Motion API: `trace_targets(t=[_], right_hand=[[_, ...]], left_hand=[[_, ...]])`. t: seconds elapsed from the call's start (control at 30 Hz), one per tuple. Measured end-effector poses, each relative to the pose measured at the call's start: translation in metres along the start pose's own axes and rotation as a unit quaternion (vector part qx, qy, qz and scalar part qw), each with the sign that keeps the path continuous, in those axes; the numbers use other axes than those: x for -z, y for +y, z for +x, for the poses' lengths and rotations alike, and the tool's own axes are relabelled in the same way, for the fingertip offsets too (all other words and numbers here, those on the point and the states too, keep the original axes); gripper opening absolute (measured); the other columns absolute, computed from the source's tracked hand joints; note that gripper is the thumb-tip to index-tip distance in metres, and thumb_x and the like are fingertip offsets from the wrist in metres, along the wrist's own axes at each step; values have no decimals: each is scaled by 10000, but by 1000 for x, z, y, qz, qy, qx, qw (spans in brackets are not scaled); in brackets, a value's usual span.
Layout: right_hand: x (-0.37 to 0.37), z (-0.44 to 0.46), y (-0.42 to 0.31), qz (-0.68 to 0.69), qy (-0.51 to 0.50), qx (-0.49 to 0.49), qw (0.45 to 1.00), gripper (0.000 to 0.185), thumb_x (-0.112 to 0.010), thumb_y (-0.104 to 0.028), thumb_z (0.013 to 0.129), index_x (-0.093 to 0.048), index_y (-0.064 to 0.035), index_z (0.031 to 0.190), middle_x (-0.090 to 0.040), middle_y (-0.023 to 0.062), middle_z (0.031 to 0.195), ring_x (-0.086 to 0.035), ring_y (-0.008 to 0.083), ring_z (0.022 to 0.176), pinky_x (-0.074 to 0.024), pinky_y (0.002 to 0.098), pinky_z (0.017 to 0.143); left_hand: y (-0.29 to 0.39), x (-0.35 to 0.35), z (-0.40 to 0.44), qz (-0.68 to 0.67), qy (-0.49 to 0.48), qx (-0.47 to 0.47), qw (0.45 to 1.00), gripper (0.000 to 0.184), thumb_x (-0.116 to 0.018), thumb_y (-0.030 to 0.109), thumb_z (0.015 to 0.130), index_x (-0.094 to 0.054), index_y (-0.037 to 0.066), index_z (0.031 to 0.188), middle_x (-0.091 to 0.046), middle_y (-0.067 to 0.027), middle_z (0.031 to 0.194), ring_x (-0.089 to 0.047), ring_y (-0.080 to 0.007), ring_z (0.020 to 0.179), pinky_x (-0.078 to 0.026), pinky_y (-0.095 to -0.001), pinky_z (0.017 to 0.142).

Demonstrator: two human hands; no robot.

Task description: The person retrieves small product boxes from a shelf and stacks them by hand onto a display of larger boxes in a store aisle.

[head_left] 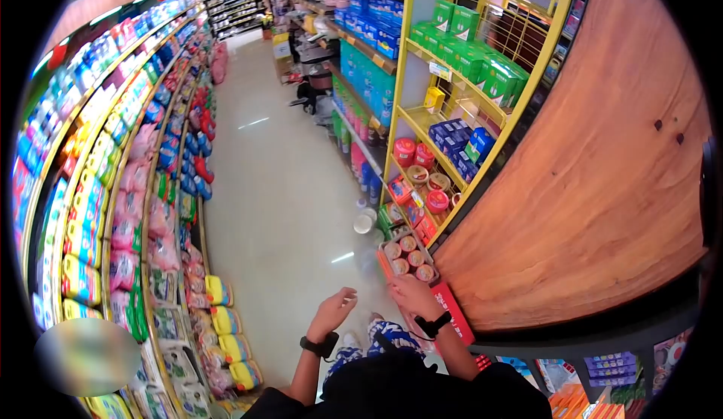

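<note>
My left hand (336,310) is raised over the pale floor, its fingers slightly curled and apart, with nothing in it. My right hand (411,292) is beside a tray of round tubs (407,256) at the foot of the yellow rack (401,65). Its fingertips lie near the tray's front edge, by an orange strip (385,262); whether they grip anything is not clear. A red box (453,315) lies beneath my right wrist. Each wrist bears a black band.
Curved shelves of packaged goods (128,208) run along the left. The aisle floor (260,185) stretches ahead. Green boxes (463,61) and red tubs (437,201) fill the rack. A wooden counter (587,170) stands at the right, and white round items (364,222) are near the tray.
</note>
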State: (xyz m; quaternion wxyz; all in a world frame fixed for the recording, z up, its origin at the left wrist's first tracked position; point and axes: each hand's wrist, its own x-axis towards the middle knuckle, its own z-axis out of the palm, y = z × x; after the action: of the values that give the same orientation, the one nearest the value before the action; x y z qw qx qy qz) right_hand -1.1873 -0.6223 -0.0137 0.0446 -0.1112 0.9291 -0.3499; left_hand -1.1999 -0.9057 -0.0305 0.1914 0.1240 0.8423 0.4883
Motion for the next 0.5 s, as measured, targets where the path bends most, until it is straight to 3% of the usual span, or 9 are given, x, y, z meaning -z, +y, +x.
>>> trace_targets(t=[0.13,0.27,0.37,0.5], right_hand=[[25,73,9,-26,55,-64,996,272,-670,-195,957,-699,-62,1193,-727,160,1106,-712,369,1014,-564,452,827],[30,143,62,7,193,26,981,241,-681,-168,960,-705,-67,1177,-713,144,1079,-703,369,993,-562,452,831],[50,194,78,-10,232,-37,972,229,-680,-161,961,-704,-73,1171,-708,138,1091,-695,363,995,-559,451,836],[95,254,95,4,251,-71,965,210,-689,-153,959,-704,-81,1155,-696,137,1106,-684,370,1041,-559,446,859]], left_hand=[[-4,19,78,-36,-54,-22,998,354,-643,294,1053,-632,89,1341,-767,-131,1214,-748,-293,1070,-583,-395,931],[2,35,165,-29,-87,-69,993,346,-645,293,1054,-639,87,1331,-765,-133,1201,-745,-293,1082,-582,-389,940],[14,48,238,24,-135,-83,987,329,-634,283,1081,-645,78,1337,-760,-117,1226,-732,-263,1110,-574,-375,956],[57,71,329,13,-160,-135,978,322,-654,254,1044,-647,74,1310,-766,-129,1186,-748,-301,1063,-587,-394,919]])
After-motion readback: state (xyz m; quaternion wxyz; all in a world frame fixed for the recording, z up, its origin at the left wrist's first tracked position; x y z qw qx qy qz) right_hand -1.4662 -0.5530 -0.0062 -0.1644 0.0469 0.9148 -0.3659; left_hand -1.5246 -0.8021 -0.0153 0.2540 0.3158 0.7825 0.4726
